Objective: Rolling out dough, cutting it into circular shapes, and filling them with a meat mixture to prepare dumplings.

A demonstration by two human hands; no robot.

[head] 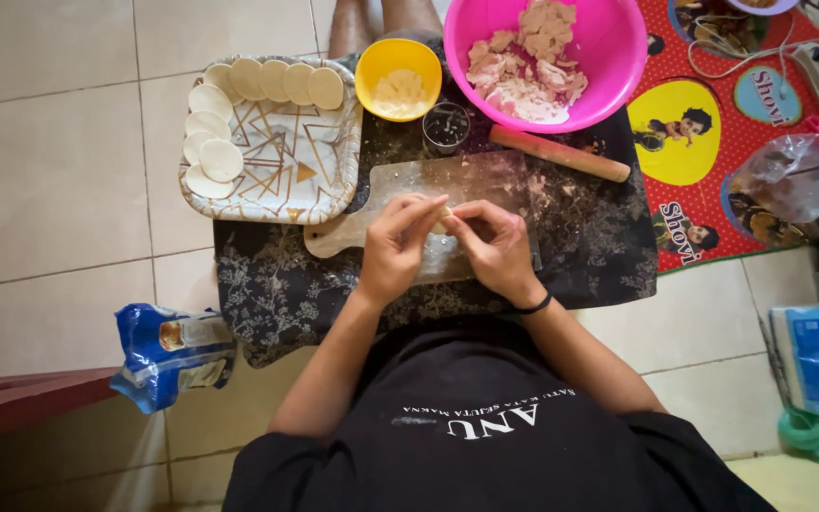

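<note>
A: What does the person hold?

B: A small pale piece of dough (441, 224), pinched between the fingertips of both hands. The left hand (395, 248) and right hand (497, 248) close on it from either side, above the clear cutting board (409, 190) at the middle of the dark patterned cloth (599, 237).

A: How many wrappers wait?

B: Nine round pale wrappers (222, 159) line the far and left edges of the square patterned tray (286, 171) at the cloth's far left corner.

A: What else?

B: One yellow bowl (398, 78), one pink bowl (552, 59) of pale filling, one wooden rolling pin (559, 154), one small dark cup (445, 126).
</note>
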